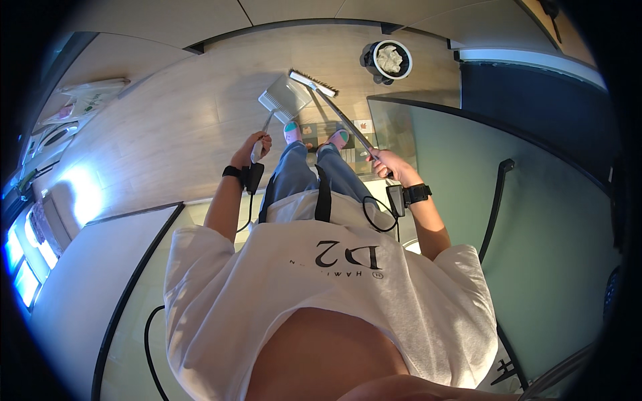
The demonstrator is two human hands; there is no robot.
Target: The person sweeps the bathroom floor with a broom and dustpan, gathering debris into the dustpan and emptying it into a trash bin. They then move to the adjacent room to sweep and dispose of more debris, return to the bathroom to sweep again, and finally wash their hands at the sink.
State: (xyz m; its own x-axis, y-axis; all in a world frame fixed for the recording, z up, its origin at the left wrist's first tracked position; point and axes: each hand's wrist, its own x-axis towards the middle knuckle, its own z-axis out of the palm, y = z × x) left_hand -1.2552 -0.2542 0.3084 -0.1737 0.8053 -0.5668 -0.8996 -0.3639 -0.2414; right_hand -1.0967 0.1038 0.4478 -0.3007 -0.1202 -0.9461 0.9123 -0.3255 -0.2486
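Observation:
My left hand (254,147) is wrapped around the pale handle of a dustpan (285,99). The dustpan has a row of comb teeth and sits just beyond my feet. In my right hand (392,164) is the grey shaft of a broom (346,119). The broom's white head with dark bristles (315,83) is tilted by the dustpan's far right edge; whether the two touch I cannot tell. Each wrist wears a black strap with a small box and a cable.
A patterned mat (363,145) lies under my feet. Ahead to the right stands a small bin (407,70) with a black liner and crumpled paper. A frosted glass door (451,165) with a black handle (494,210) is at my right. Plastic bags (90,100) lie far left.

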